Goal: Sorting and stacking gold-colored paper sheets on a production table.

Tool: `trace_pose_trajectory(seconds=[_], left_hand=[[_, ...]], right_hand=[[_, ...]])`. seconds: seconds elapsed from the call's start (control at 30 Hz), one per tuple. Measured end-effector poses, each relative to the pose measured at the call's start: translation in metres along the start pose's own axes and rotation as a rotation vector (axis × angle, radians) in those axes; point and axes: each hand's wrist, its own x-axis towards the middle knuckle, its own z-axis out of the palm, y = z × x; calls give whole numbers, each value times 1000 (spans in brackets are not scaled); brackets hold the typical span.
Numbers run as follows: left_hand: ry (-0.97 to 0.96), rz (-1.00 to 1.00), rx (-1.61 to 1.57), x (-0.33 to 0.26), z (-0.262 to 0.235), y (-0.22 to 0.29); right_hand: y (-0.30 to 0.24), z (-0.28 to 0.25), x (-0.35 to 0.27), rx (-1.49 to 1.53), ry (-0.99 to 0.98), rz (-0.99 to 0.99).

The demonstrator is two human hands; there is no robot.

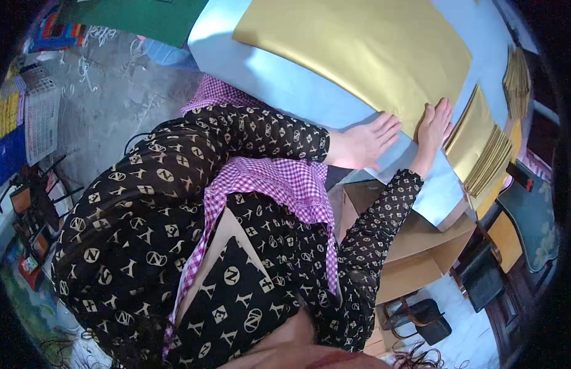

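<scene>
A large gold sheet point(359, 46) lies on the pale blue-white tabletop point(267, 77). Its near edge looks slightly raised or curled. My left hand point(364, 141) rests flat at the sheet's near right corner, fingertips on the gold and palm over the table's edge. Just right of it, my right hand point(434, 128) lies along the sheet's right side with fingers stretched out and thumb apart. Neither hand grasps anything. Close beyond my right hand is a stack of folded gold pieces point(482, 150), fanned so that several edges show.
Another gold stack point(516, 83) sits at the table's far right. An open cardboard box point(415, 258) stands below the table's near right edge, with dark-seated chairs point(424, 320) beyond. A green board point(138, 18) is at upper left. White string point(84, 74) lies on the grey floor.
</scene>
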Motion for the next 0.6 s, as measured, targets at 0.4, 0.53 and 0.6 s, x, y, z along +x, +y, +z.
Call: trace_pose_trajectory(seconds=[0.4,0.53,0.6], left_hand=[[114,-62,-125,-49,-17,-35],[153,-93,-107,-72,-23,-50],[119,-154,-94,-84,-26,-55]], right_hand=[[6,3,0,16,9,7],[9,3,-2,19,-5,15],[10,2,-1,25,0,3]])
